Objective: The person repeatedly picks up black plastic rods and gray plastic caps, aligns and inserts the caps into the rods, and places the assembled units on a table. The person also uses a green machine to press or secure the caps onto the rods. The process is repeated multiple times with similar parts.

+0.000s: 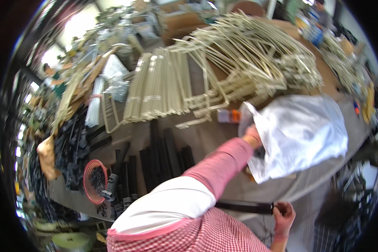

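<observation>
Head view: left hand point(253, 136) reaches into a white plastic bag point(306, 130) at three o'clock, its grip hidden; right hand point(284, 214) at five o'clock pinches a black strip point(243, 206). An orange-and-white packet point(229, 116) lies beside the bag.

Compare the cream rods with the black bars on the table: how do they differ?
The cream rods are pale and thin; the black bars are dark and thicker. The cream rods lie at the far side of the table, many in a bundle and more in a bent, tangled heap behind; the black bars lie nearer the person, in a loose row. Both are long, lie flat and run roughly the same way.
</observation>
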